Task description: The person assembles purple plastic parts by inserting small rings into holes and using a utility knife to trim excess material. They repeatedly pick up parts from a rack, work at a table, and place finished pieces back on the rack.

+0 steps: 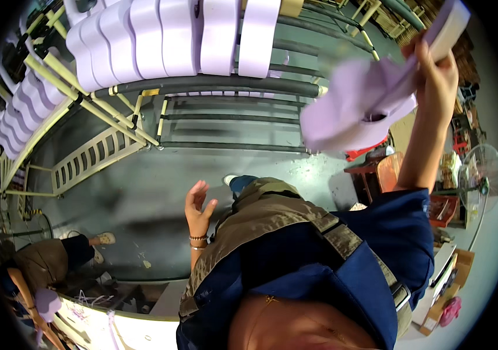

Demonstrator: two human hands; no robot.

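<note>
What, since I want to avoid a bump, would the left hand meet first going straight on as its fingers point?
Most likely the dark-barred rack ahead of the left hand; depth is unclear in this view, so which part comes first cannot be told.

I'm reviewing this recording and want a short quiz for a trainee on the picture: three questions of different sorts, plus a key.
1. Which of the wearer's hands holds the blurred lilac part?
2. True or false: the wearer's left hand holds nothing.
3. Fill in: more lilac parts are lined up on a ___ near the top of the picture.

Key:
1. The right hand.
2. True.
3. rack.
</note>
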